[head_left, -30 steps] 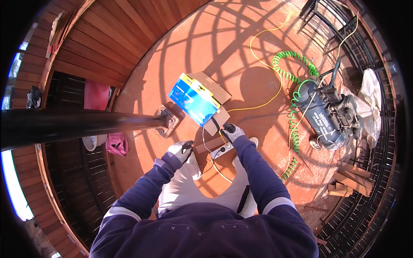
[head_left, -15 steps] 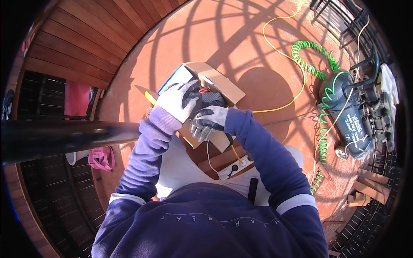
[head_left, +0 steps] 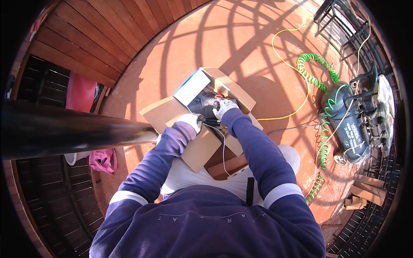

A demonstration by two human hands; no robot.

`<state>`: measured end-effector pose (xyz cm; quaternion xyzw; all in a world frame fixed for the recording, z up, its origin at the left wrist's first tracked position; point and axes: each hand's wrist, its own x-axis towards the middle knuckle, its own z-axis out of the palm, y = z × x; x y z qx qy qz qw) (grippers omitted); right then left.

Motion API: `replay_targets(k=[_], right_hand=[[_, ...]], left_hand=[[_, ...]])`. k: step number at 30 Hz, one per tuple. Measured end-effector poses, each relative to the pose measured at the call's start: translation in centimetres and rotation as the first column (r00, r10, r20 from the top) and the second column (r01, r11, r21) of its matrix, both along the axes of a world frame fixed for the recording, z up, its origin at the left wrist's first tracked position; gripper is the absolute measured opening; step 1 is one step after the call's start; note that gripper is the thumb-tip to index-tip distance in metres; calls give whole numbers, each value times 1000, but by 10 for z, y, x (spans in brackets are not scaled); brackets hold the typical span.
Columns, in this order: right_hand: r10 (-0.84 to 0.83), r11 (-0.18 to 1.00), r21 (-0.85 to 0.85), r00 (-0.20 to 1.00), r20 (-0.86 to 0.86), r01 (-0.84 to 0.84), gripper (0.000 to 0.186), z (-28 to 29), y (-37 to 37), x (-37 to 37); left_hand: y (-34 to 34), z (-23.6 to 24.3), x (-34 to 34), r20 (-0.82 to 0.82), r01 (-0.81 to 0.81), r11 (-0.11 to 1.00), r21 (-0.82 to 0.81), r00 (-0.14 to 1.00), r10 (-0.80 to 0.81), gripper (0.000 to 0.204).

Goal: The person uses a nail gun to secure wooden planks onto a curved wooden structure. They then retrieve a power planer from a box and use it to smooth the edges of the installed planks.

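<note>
An open cardboard box lies between my knees, its flaps folded outward. Inside it is a black item with a ribbed, textured surface, its kind unclear, with a bit of red near its far end. My right hand, in a white and dark glove, has its fingers curled onto the item's right side. At the box's near left edge, my gloved left hand is closed; what its fingers grip is hidden. A white cable runs from the box toward my lap.
A thick black pole crosses from the left, close to my left forearm. To the right stands an air compressor with a green coiled hose. A yellow cord crosses the floor. A pink bag lies left, and wood offcuts lie right.
Both hands have moved apart: the left down to the box's near left edge, the right up onto the black item. More of the box and its left flaps now shows.
</note>
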<state>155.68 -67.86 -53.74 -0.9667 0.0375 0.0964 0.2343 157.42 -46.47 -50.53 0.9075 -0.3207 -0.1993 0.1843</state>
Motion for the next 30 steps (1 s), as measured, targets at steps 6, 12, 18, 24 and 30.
replay_targets(k=[6, 12, 18, 24, 30], right_hand=[[220, 973, 13, 910, -351, -230, 41, 81, 0, -39], [42, 991, 123, 998, 49, -48, 41, 169, -37, -91], [-83, 992, 102, 987, 139, 69, 41, 201, -59, -111], [1, 993, 114, 965, 261, -32, 43, 206, -57, -107], [-27, 993, 122, 978, 206, 2, 40, 217, -59, -117]], left_hand=[[-58, -40, 101, -36, 251, 842, 478, 963, -267, 30], [-77, -80, 83, -93, -41, 896, 442, 992, 91, 51], [-92, -75, 76, 164, -429, 725, 539, 897, 410, 87], [-47, -106, 144, -74, -656, 730, 194, 732, 677, 56], [-54, -129, 160, -136, -191, 856, 480, 948, 288, 59]])
